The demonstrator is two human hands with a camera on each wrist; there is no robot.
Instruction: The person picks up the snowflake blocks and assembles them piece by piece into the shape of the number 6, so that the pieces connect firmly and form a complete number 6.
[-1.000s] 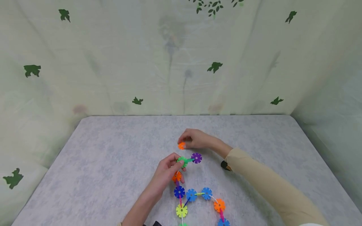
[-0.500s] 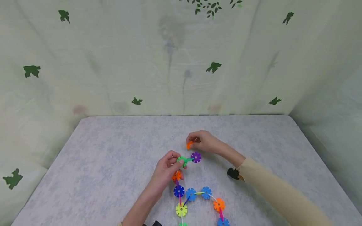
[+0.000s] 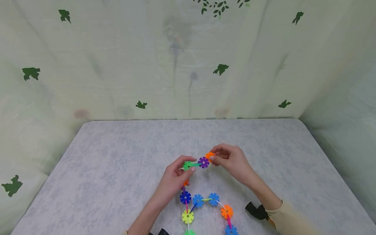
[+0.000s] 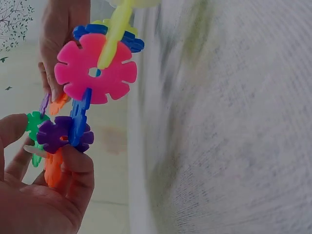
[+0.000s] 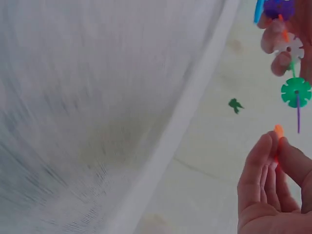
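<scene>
Slotted plastic discs link into a chain. My left hand (image 3: 176,174) holds it near the green disc (image 3: 188,165), thumb and fingers bent round that part. From there a teal disc leads to a purple disc (image 3: 203,162) at the chain's far end. Between thumb and fingers, my right hand (image 3: 233,163) pinches a loose orange disc (image 3: 210,156). In the head view this disc overlaps the purple one; the right wrist view shows a gap between the orange disc (image 5: 278,130) and the edge-on purple disc (image 5: 299,117). Close in the left wrist view hangs a pink disc (image 4: 80,66).
The chain runs down toward me through a dark blue disc (image 3: 185,197) and a yellow disc (image 3: 187,216). A branch passes blue discs and an orange disc (image 3: 227,211) to the right. Beneath lies a grey table (image 3: 102,169), with a pale curtain (image 3: 117,65) behind it.
My right hand has moved right and toward me, bringing the orange disc up to the purple disc. My left hand stays nearly in place, its index finger reaching further over the green disc.
</scene>
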